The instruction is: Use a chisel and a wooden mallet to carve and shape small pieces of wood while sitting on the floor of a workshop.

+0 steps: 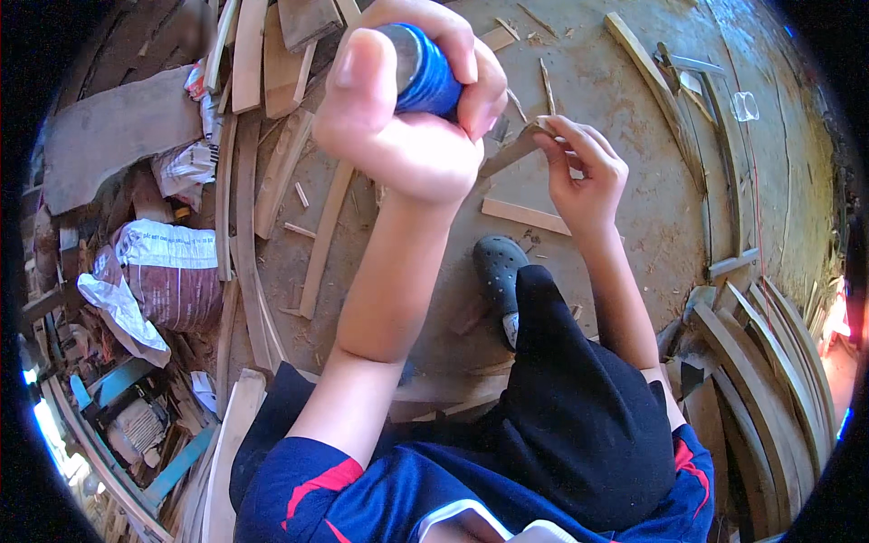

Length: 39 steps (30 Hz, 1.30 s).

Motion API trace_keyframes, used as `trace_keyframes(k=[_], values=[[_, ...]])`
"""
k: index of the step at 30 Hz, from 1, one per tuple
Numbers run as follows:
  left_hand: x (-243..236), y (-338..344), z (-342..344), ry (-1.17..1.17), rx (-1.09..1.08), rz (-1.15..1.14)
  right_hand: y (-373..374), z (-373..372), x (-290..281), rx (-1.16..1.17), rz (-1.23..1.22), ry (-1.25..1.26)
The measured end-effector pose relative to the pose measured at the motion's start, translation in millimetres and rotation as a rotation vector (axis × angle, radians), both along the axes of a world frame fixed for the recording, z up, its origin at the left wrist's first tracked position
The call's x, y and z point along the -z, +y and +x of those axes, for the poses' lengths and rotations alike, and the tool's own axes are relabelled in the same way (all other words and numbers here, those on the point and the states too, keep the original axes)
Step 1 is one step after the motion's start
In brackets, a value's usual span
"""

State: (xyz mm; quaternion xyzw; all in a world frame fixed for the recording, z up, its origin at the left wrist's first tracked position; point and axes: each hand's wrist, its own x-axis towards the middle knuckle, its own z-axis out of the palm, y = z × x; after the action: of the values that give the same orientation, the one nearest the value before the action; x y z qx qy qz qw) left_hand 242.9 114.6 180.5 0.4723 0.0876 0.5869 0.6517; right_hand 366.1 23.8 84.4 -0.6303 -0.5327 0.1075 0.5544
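Observation:
Raised close in front of me, my left hand [403,158] is wrapped around a round blue object [436,80] with a ridged side and a greyish end face. Most of it is hidden in the palm, so its kind does not show. Farther down and to the right, my right hand [588,176] pinches the end of a flat brown strip [511,154] between thumb and fingers. The strip slants down to the left, and its far end passes behind my left hand. Below it, a short pale wooden slat [525,217] lies on the floor.
Long boards [246,181] lie along the left, beside a printed sack [172,276] and a motor [138,430] in a blue frame. Curved wooden pieces [756,398] are stacked at lower right. A long plank [656,100] rests at upper right. My foot wears a dark clog [498,271].

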Motion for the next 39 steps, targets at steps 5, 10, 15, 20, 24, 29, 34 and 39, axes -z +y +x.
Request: trace_keyframes(k=[5,10,15,20,24,29,34,39], values=[[25.7,-2.7,17.2,0.224,-0.080,0.069,2.9,-1.1,0.5,0.015,0.039,-0.012],[2.2,2.0,7.0,0.056,-0.037,-0.059,0.7,0.4,1.2,0.025,0.007,-0.046],[31.2,3.9,16.9,0.285,-0.055,-0.017,-0.8,-4.9,5.5,0.006,0.044,-0.023],[-1.5,6.3,0.5,0.041,0.008,-0.086,-1.7,0.7,7.3,-0.016,0.048,-0.042],[31.4,0.2,16.6,0.246,-0.066,-0.062,-4.5,-3.1,8.1,-0.041,0.060,-0.054],[-3.2,4.2,-3.6,0.019,0.033,-0.045,-8.6,1.1,9.8,-0.041,0.070,-0.030],[30.2,-6.9,14.5,0.247,-0.045,-0.029,-10.8,-1.0,8.9,-0.030,0.068,-0.058],[-0.9,-2.5,-5.1,-0.034,0.054,0.032,-13.7,4.4,10.2,-0.031,0.099,-0.013]])
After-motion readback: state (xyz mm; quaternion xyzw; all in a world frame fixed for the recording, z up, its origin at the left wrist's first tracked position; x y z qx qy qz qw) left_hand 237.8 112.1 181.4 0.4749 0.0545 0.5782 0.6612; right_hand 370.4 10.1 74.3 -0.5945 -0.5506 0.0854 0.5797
